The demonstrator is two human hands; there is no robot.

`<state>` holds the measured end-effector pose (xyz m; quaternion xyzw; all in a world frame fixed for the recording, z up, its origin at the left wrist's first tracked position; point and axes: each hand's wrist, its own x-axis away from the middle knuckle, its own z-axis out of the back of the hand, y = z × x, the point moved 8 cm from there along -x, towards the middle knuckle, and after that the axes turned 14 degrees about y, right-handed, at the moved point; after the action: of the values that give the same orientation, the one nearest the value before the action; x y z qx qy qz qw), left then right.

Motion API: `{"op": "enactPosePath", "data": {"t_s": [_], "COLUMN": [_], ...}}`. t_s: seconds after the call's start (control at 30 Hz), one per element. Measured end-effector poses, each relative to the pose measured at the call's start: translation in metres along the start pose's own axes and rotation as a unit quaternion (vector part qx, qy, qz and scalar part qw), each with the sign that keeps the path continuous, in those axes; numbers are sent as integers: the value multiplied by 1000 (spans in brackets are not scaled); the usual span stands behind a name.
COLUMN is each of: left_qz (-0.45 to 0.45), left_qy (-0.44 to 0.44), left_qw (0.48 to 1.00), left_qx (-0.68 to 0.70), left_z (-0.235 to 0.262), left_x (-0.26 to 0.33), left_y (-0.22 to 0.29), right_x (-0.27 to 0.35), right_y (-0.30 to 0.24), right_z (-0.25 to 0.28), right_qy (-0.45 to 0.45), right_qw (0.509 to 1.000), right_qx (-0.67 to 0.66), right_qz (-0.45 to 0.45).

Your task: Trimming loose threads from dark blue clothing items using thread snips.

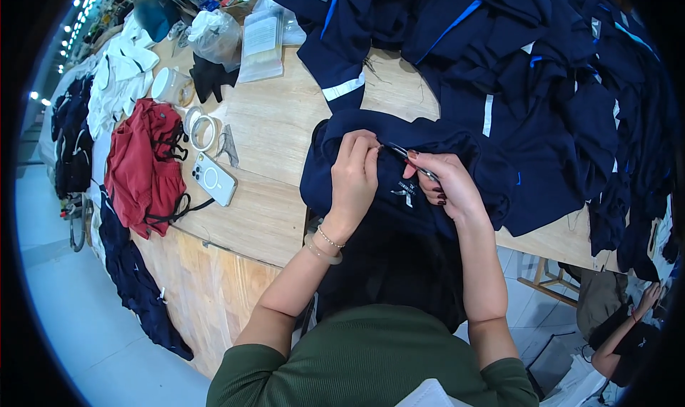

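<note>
— Head view: our left hand pinches a fold of the navy garment at the wooden table's near edge, and our right hand is closed around small thread snips, tips at the cloth.

— We'd judge the fabric soft, light and floppy. Gripping close beside the blades looks best, keeping it taut.
</note>
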<state>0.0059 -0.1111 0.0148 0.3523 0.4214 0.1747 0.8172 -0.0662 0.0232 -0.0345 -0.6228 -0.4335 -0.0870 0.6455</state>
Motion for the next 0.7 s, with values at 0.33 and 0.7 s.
{"op": "enactPosePath", "data": {"t_s": [0.33,0.7], "left_qz": [222,47], "left_qy": [77,82], "left_qw": [962,995], "left_qx": [140,16], "left_z": [14,23], "left_x": [11,5], "left_y": [-4,14], "right_x": [4,9], "right_y": [-24,-22], "right_z": [-8,-10], "right_qy": [-43,-40], "right_qw": [995,996], "right_qx": [8,63], "right_qz": [94,59]}}
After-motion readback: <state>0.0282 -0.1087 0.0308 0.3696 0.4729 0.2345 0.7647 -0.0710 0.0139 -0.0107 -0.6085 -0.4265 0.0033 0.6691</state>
